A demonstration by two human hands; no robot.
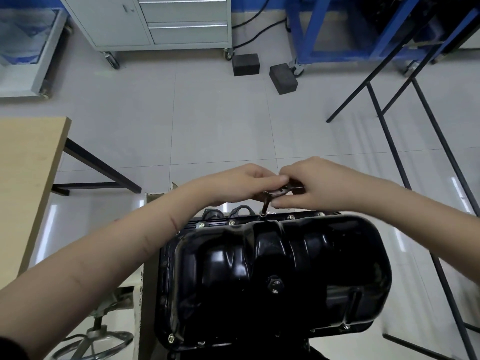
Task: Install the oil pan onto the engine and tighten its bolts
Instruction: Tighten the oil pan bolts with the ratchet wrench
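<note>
Atop oil pan [272,268]: socket wrench [266,206], both hands.

1. A pale tiled floor [213,120] is seen throughout.
2. 2 dark blocks [246,64] [283,78] are laid directly on it, near each other.
3. A grey wheeled drawer cabinet [166,20] and a blue frame [335,27] are stood on it.
4. A wooden table [24,165] is supported by black legs on it.

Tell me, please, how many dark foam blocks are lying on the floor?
2: one block beside the grey cabinet's caster, the other block just right of it, near the blue frame.
</note>
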